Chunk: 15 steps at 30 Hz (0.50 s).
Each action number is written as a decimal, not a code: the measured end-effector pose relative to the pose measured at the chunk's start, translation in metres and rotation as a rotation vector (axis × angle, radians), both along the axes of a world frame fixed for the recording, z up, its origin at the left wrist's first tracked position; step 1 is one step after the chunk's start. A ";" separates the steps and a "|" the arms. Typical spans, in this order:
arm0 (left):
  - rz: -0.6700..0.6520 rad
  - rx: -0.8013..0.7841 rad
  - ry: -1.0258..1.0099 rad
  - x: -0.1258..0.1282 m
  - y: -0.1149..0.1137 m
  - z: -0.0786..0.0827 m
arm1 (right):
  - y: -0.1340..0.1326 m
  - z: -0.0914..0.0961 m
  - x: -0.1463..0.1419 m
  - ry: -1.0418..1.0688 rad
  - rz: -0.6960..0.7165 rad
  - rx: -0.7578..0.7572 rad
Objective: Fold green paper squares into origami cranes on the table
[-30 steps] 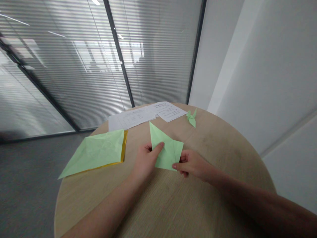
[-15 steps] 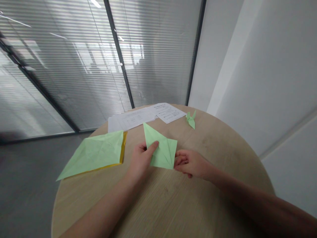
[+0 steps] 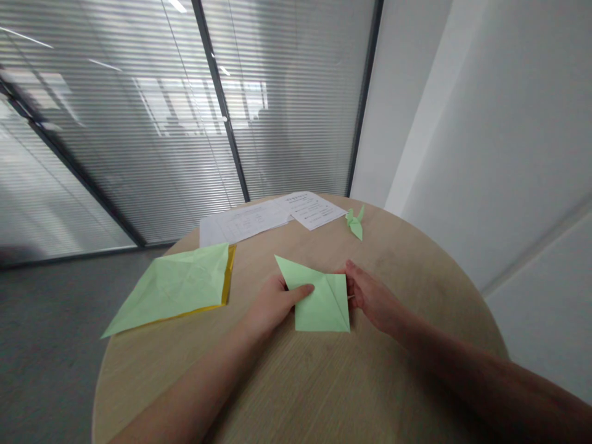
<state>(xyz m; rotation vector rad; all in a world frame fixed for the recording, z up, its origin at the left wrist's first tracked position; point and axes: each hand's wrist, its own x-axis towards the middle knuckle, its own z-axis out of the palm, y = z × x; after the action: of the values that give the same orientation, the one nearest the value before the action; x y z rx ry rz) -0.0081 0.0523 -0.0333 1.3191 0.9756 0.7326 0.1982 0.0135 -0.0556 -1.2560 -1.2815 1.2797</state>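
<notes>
A partly folded light green paper [image 3: 321,299] is held low over the round wooden table [image 3: 324,382], between both hands. My left hand [image 3: 272,304] pinches its left side, thumb on top. My right hand [image 3: 372,296] grips its right edge, fingers behind the paper and thumb at the upper corner. The paper has a square body with a pointed flap sticking up to the left.
A green sheet on a gold sheet [image 3: 178,287] lies at the table's left edge. White printed papers [image 3: 271,216] lie at the far side. A small green folded crane [image 3: 356,222] sits beyond the hands. Glass walls with blinds stand behind.
The folded paper has turned and come down flatter, closer to the table. My right hand moved from its lower corner up to its right edge. My left hand kept its pinch.
</notes>
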 end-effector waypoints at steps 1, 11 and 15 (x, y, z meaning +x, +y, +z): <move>-0.002 0.009 0.007 -0.001 0.001 0.000 | 0.000 0.001 0.000 0.015 0.007 -0.005; 0.059 0.282 0.236 0.001 0.001 0.000 | -0.006 0.007 -0.005 -0.241 -0.017 0.115; 0.241 0.479 0.471 0.002 0.001 0.003 | -0.010 0.011 -0.010 -0.345 -0.126 0.287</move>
<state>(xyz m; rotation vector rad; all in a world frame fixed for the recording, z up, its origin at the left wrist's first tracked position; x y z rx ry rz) -0.0057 0.0535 -0.0308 1.8665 1.4095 0.8950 0.1879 0.0033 -0.0446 -1.3595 -1.5388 0.7772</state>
